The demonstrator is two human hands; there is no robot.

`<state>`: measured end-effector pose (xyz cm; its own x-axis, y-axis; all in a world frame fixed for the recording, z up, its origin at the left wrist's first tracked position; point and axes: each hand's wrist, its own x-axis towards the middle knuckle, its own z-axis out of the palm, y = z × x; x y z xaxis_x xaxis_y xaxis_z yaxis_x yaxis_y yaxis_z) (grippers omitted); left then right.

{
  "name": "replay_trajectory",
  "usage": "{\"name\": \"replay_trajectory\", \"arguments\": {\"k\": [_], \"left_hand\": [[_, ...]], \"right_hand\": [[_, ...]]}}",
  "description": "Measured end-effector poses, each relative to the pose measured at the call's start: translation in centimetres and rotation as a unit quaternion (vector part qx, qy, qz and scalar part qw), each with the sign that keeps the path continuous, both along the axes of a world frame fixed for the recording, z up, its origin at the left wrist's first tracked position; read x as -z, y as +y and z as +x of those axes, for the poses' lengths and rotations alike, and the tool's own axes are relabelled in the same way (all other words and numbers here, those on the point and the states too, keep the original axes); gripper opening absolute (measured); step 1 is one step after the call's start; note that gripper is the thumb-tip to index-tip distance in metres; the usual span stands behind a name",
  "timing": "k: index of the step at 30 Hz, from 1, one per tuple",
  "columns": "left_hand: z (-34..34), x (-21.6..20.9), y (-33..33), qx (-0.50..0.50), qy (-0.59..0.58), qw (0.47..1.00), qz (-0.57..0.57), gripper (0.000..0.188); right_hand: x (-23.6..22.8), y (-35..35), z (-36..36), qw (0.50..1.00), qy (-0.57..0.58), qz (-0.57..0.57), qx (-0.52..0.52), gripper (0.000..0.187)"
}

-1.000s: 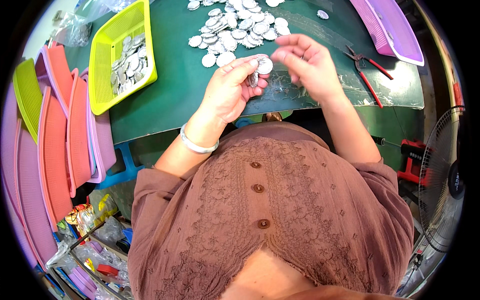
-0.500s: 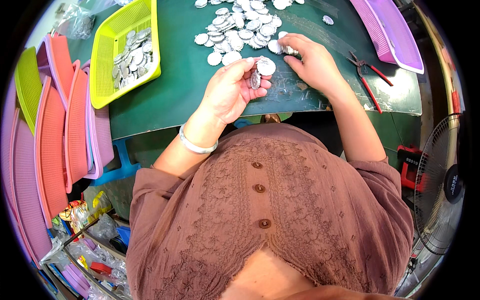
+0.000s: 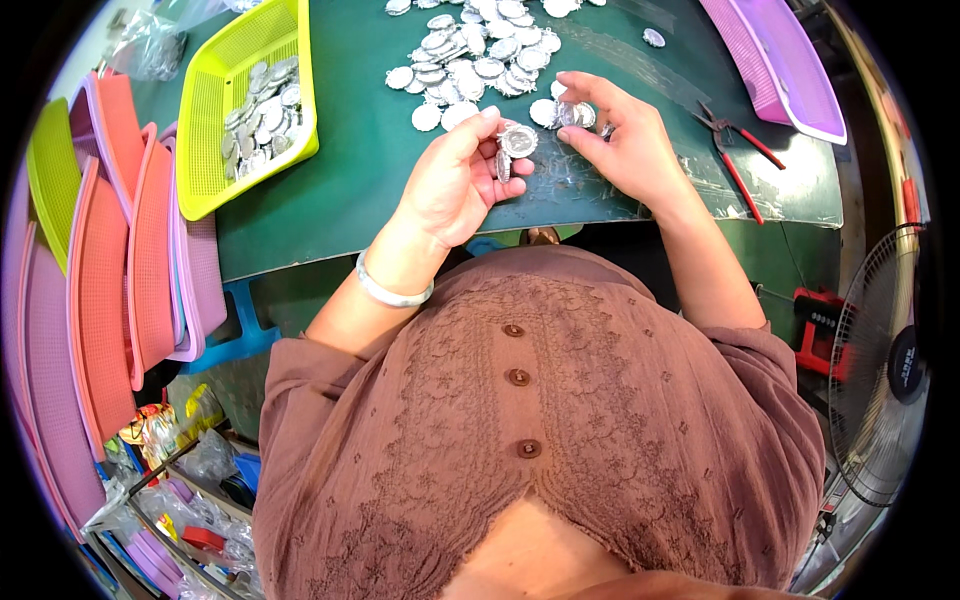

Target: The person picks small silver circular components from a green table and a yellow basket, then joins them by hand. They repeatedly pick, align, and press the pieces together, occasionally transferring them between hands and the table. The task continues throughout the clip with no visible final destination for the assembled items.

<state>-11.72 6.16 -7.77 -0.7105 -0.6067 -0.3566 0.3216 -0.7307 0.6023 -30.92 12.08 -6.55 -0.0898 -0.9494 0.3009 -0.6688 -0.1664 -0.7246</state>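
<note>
My left hand (image 3: 455,180) is closed around two silvery round metal medallions (image 3: 518,141), pinched between thumb and fingers just above the table's front edge. One faces up and shows a patterned rim; the other hangs edge-on beneath it. To the right, my right hand (image 3: 628,138) curls over several more medallions (image 3: 576,115), with thumb and forefinger on either side of them. Another piece shows close to its palm. A loose heap of the same medallions (image 3: 470,78) lies on the green table (image 3: 350,190), beyond my hands.
A yellow-green basket (image 3: 312,125) at left holds more medallions. Red-handled pliers (image 3: 738,165) lie at right, near a purple basket (image 3: 790,90). A lone medallion (image 3: 653,38) rests farther back. Stacked baskets (image 3: 105,300) stand at far left, a fan (image 3: 870,370) at far right.
The medallion in my left hand now shows its patterned side instead of a plain one. My right hand has turned and opened somewhat, revealing the medallions beneath its fingers.
</note>
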Motion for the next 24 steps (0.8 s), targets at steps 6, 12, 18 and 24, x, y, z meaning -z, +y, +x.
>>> {"name": "replay_trajectory", "arguments": {"k": [6, 12, 18, 24], "left_hand": [[-0.1, 0.3, -0.1, 0.021, 0.017, 0.999, 0.029, 0.025], [-0.8, -1.1, 0.5, 0.041, -0.048, 0.997, -0.035, 0.019], [-0.8, -0.8, 0.5, 0.035, -0.058, 0.997, -0.04, 0.016], [-0.7, -1.2, 0.5, 0.019, -0.086, 0.994, -0.057, 0.018]], "right_hand": [[-0.6, 0.5, 0.7, 0.997, -0.069, -0.017, -0.016, 0.053], [-1.1, 0.8, 2.0, 0.996, -0.051, -0.072, -0.015, 0.05], [-1.6, 1.0, 2.6, 0.996, -0.061, -0.056, -0.03, 0.047], [-0.9, 1.1, 1.8, 0.964, -0.26, 0.026, -0.043, 0.039]]}}
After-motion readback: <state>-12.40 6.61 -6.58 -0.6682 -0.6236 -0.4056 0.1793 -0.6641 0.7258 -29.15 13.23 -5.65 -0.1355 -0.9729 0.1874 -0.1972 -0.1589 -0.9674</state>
